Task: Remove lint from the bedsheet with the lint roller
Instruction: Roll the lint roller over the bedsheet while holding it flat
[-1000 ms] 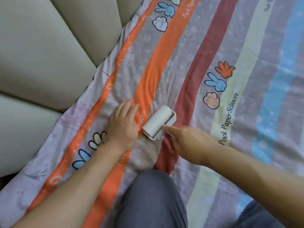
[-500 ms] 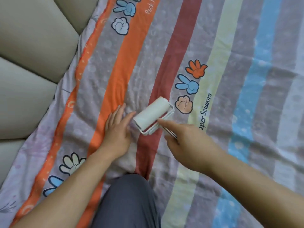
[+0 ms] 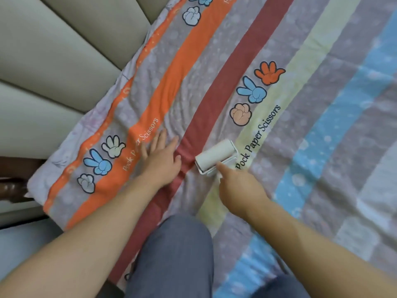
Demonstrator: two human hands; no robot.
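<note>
Bedsheet [image 3: 214, 61] rolling is under way, I judge. Centre-left, my left hand [image 3: 160, 160] lies flat, fingers spread, pinning cloth. Just right, the lint roller [image 3: 216, 157] rests on the sheet, my right hand [image 3: 238, 188] gripping its handle, forefinger extended. Next: push firmly along taut fabric.

I count one lint roller [image 3: 216, 157] and one bedsheet [image 3: 322, 104]. My two hands are in view, the left hand [image 3: 160, 162] and the right hand [image 3: 238, 186]. The sheet shows two full trios of printed cartoon hands, the left trio [image 3: 101, 162] and the right trio [image 3: 253, 93], plus a partial trio [image 3: 191, 16] at the top edge. My two knees, the left knee [image 3: 176, 254] and the right knee [image 3: 279, 287], are also visible.
</note>
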